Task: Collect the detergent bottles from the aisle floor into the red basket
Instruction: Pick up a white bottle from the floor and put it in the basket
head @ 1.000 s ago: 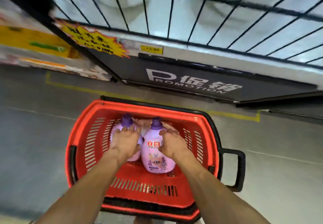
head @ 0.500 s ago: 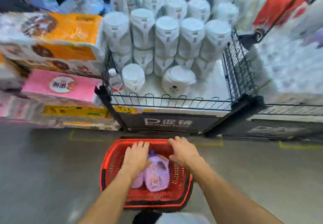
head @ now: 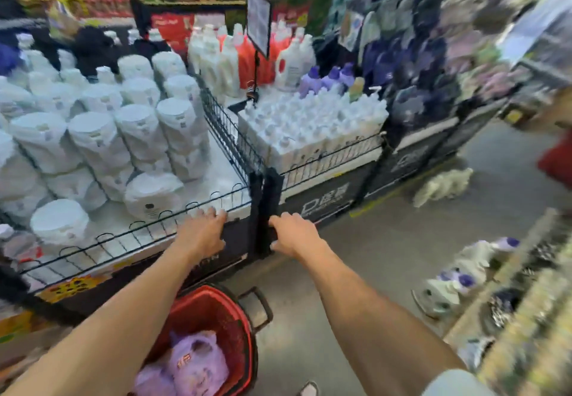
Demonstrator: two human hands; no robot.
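Note:
The red basket [head: 216, 312] stands on the floor at the bottom centre, partly behind my left forearm. Two purple detergent bottles [head: 198, 364] lie inside it. My left hand [head: 202, 234] and my right hand [head: 294, 234] are raised well above the basket, in front of the wire display bin, fingers loosely bent and holding nothing. Several white and purple detergent bottles [head: 455, 281] lie on the floor at the right, beside a shelf.
A wire promotion bin [head: 235, 191] full of white packs stands straight ahead, with a second bin of white bottles [head: 309, 129] to its right. A pale mop head [head: 442, 185] lies on the floor farther right. A person in red [head: 557, 160] is at the right edge.
Both hands have let go of the bottles and risen out of the basket. The view has lifted and swung right, so the basket now sits low in the frame.

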